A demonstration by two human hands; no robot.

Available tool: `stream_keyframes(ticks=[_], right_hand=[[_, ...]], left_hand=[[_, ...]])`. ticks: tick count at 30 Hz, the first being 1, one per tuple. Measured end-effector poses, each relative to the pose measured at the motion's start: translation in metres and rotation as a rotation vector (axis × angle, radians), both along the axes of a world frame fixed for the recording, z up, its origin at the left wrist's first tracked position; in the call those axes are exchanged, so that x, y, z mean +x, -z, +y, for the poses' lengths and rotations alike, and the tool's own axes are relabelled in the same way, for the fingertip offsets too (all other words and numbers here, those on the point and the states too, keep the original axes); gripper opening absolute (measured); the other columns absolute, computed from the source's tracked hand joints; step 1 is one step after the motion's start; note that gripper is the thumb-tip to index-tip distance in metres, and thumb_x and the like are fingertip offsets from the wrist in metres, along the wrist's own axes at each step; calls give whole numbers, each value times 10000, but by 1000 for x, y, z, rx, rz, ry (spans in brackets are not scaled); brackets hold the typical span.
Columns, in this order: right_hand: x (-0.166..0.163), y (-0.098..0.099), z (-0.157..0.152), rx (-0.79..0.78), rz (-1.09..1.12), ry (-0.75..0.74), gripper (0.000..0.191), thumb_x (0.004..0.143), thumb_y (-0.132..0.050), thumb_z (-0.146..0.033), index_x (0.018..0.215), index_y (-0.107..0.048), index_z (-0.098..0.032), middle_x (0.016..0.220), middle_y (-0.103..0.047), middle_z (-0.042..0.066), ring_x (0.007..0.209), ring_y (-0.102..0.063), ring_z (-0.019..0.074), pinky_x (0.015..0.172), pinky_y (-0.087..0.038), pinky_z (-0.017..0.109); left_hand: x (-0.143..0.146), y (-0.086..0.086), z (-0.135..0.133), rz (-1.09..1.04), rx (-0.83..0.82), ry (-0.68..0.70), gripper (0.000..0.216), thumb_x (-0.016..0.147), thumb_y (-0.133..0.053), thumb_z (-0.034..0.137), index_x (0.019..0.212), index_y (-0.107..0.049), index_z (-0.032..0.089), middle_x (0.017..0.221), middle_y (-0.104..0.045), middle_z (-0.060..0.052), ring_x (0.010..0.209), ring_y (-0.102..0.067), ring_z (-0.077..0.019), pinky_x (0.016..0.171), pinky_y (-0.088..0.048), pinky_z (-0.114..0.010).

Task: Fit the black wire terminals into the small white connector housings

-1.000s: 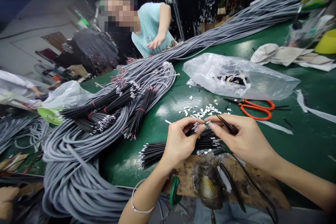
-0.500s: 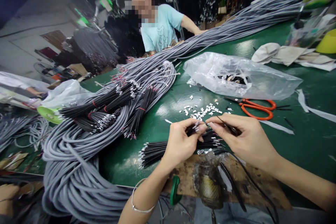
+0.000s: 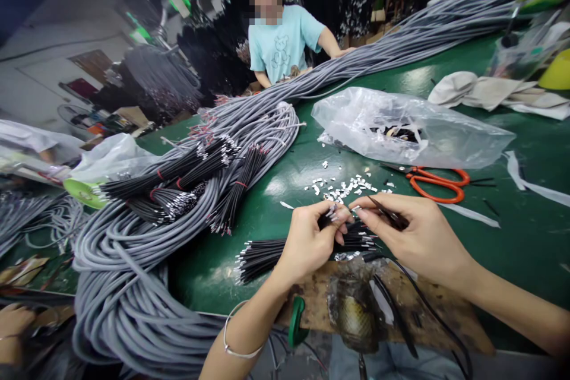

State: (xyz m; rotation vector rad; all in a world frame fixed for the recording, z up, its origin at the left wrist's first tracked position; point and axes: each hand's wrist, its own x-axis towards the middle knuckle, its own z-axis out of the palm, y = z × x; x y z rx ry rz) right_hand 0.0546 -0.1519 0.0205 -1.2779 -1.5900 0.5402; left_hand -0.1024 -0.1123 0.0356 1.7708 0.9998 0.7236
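Note:
My left hand is closed around several short black wires, whose pale ends stick out by the thumb. My right hand pinches a small white piece between thumb and forefinger, close to the left fingertips. Across the right palm lies a dark pointed tool, apparently tweezers. Below both hands, a bundle of black wires with silvery tips rests on the green table. Loose small white pieces are scattered just beyond my fingers.
Orange-handled scissors and a clear plastic bag lie behind my right hand. Grey cables coil along the left. Nearer me are a wooden board and a wrapped metal device. A co-worker stands across the table.
The co-worker across the table has straightened and shifted to the right. My hands have barely moved; the white piece at my right fingertips shows a little more clearly.

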Motion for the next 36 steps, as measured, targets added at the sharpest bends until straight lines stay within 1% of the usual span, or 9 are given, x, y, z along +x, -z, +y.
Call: stream_keyframes(ticks=[6,13,18,22,25,28,31,34,36], right_hand=[[1,-1,-1,-17,23,-10,157,827,-543,-229,841,-680,-154,769,-697,23,647,-623,138,559,-469,229],[4,3,5,-104,-51,30,172,802,-533,-194,797,-700,-153,669,-683,6,517,-560,115,468,-405,223],[5,-3,5,23,-50,146,185,810,-568,-263,770,-708,-148,668,-684,26,536,-577,132,474,-421,236],[8,1,5,93,-99,124,200,778,-563,-150,912,-711,-168,777,-712,26,587,-614,132,572,-476,244],[14,10,9,30,-320,8,243,730,-570,-88,865,-720,-222,814,-729,4,684,-663,164,614,-488,253],[17,13,11,-43,-508,29,176,746,-596,-146,826,-724,-236,768,-731,11,652,-669,187,557,-477,264],[15,8,9,1,-454,137,219,798,-598,-271,988,-690,-213,886,-726,43,718,-671,198,595,-487,277],[10,2,4,40,-412,170,358,854,-532,-376,1163,-602,-209,1011,-686,67,805,-658,207,637,-484,290],[7,0,1,43,-419,153,358,890,-471,-388,1184,-586,-219,991,-668,69,784,-646,199,633,-473,293]], left_hand=[[-1,-1,2,17,15,7,247,876,-497,282,696,-565,127,568,-516,23,463,-477,-61,489,-379,-167],[-2,-7,-2,36,-93,213,338,876,-495,375,685,-620,125,498,-502,26,433,-477,-72,482,-391,-179],[-2,-4,2,21,-34,56,244,844,-552,308,752,-679,120,643,-653,-38,619,-586,-128,651,-462,-223],[-9,2,14,45,22,-30,168,795,-616,276,847,-689,134,853,-695,-48,805,-608,-163,724,-454,-233],[-14,1,18,111,-5,-3,234,808,-598,320,753,-674,105,773,-678,-48,752,-606,-159,691,-455,-232],[-13,-3,17,110,-44,-49,277,817,-581,343,722,-647,92,696,-657,-55,687,-623,-154,638,-471,-225],[-8,-4,12,-8,-133,-127,258,806,-586,359,794,-608,102,649,-637,-38,538,-619,-127,518,-474,-205],[-4,-3,6,-20,-104,-141,280,797,-594,389,697,-557,130,515,-570,10,387,-536,-87,404,-405,-172],[-2,-4,3,12,-58,-163,318,779,-619,394,610,-530,139,417,-496,38,335,-485,-71,363,-353,-159]])
